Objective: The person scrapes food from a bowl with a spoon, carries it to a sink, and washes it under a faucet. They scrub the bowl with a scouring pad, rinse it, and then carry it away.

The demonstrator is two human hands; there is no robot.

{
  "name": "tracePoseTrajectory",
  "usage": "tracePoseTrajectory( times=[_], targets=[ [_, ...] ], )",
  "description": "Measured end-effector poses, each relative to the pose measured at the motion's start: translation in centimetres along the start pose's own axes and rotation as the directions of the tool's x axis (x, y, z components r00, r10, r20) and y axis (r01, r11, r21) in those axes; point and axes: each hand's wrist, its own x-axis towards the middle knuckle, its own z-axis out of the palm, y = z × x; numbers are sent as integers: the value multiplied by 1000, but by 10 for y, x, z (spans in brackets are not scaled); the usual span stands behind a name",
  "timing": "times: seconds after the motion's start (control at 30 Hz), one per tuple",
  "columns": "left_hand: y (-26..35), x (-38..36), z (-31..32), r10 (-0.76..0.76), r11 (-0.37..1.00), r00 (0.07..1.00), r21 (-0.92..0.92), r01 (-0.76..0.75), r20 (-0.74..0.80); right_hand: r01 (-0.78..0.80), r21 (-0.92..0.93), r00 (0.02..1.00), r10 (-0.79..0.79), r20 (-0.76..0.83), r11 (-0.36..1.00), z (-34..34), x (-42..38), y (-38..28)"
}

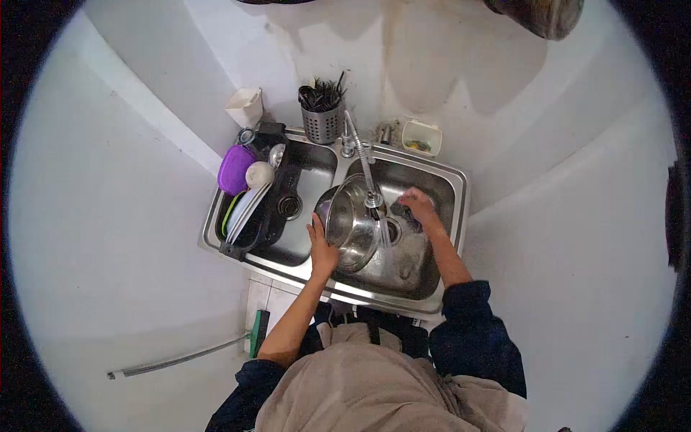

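Note:
My left hand (323,252) grips the near left side of a shiny metal bowl (353,241), which is tilted in the right basin (410,270) of the sink. Water runs from the faucet (368,176) down beside the bowl's right side. My right hand (421,209) is in the same basin, right of the stream and apart from the bowl. Its fingers are curled down over something small and dark, which I cannot make out. The drain shows between the bowl and my right hand.
In the left basin (317,173) a black dish rack (270,223) holds plates (248,212), a white bowl (259,175) and a purple container (235,170). Behind stand a perforated utensil holder (321,126) and a white tub (422,137). A green brush (258,335) is on the floor.

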Motion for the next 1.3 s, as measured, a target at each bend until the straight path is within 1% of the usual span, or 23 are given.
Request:
tracePoseTrajectory(
  times=[0.03, 0.13, 0.2, 0.23, 0.27, 0.37, 0.4, 0.5, 0.53, 0.57, 0.63, 0.67, 0.77, 0.83, 0.9, 0.93, 1.0, 1.07, 1.13, 1.17, 1.2, 1.27, 1.3],
  targets=[
    [3, -2, -3, 3, 1000, 1000, -14, -3, -10, 102, -80, 995, -101, 18, 992, 3, 14, -5],
    [-5, -5, -6, 40, 999, 999, 8, -40, -5, -12, -357, 1000, 18, 13, 934, 21, 48, -38],
    [-7, -7, -5, 107, 994, 994, 16, -106, -37, -19, -298, 988, 63, 138, 954, 30, 80, -31],
    [-8, -7, -5, 74, 997, 997, -5, -75, -31, -27, -269, 976, 84, 202, 963, 33, 94, -22],
    [-9, -8, -6, 42, 999, 999, -25, -42, -23, 46, -225, 962, 17, 271, 973, 33, 100, -24],
    [-11, -5, -6, 7, 999, 1000, -42, -8, -12, -208, 83, 914, 163, 372, 975, 39, 113, -28],
    [-10, -5, -8, 8, 999, 1000, -43, -8, -2, -407, 158, 854, 314, 415, 899, 38, 114, -31],
    [-4, -4, -15, 8, 998, 999, -60, -5, 41, -389, 236, 852, 250, 461, 891, 35, 117, -43],
    [-3, -3, -17, -10, 998, 999, -65, 14, 51, -295, 264, 896, 170, 411, 918, 32, 117, -52],
    [-4, -2, -17, -29, 997, 998, -69, 33, 62, -308, 335, 900, 159, 405, 890, 31, 113, -72],
    [-7, -2, -15, 39, 996, 998, -80, -35, 42, -331, 474, 910, 143, 389, 816, 28, 116, -100],
    [-8, -2, -15, 76, 994, 997, -84, -73, 34, -325, 457, 912, 146, 383, 828, 31, 128, -99],
    [-7, -1, -13, 7, 995, 998, -97, -1, 57, -90, 368, 967, -6, 253, 925, 40, 139, -87],
    [-6, -1, -14, 1, 996, 997, -87, 6, 75, 318, 261, 928, -355, 108, 911, 42, 134, -59],
    [-7, -3, -12, -23, 996, 997, -89, 30, 80, 262, 392, 964, -258, -63, 882, 36, 109, -29],
    [-8, -4, -10, -42, 995, 996, -93, 49, 75, 35, 602, 993, 42, -113, 798, 33, 86, -16],
    [-10, -6, -6, -59, 984, 995, -163, 72, 84, -120, 470, 944, 246, -218, 874, 36, 26, -2],
    [-11, -6, -3, -55, 954, 992, -286, 86, 115, -185, 442, 961, 255, -106, 878, 60, -17, 41],
    [-6, -6, 0, -182, 873, 959, -413, 258, 216, -180, -33, 971, 172, -169, 983, 83, -49, 42],
    [-8, -10, 5, -221, 837, 948, -454, 304, 229, -169, -274, 976, 122, -180, 947, 92, -57, 40],
    [-11, -14, 9, -259, 797, 935, -493, 348, 241, -107, -265, 960, 30, -277, 958, 98, -54, 48],
    [-13, -24, 21, -232, 796, 936, -501, 339, 265, 18, -269, 872, -146, -467, 963, 109, -36, 66],
    [-17, -28, 27, -217, 796, 936, -504, 335, 279, -88, -72, 923, 54, -380, 994, 116, -31, 59]
  ],
)
